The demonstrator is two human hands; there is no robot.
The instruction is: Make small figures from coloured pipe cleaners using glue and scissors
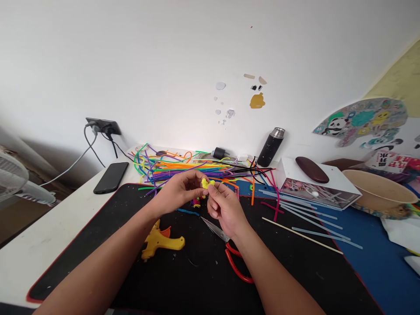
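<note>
Between my two hands is a small bent piece of yellow pipe cleaner [206,183], held up over the black mat. My left hand [182,191] pinches it from the left with thumb and fingers. From the right, my right hand [226,208] grips it too, its other fingers curled in. Red-handled scissors [216,229] lie under my right hand, blades pointing up and left. A yellow glue gun [164,243] rests by my left forearm. Behind my hands spreads a pile of coloured pipe cleaners [183,171], and a small pink and yellow piece [196,203] is partly hidden below them.
Several clear glue sticks [315,214] and a thin wooden stick [302,235] lie at right. A white box [318,183] carries a dark oval case [311,169]. A black flask [271,146] stands by the wall. A phone [110,178] lies at left, near a fan [19,179].
</note>
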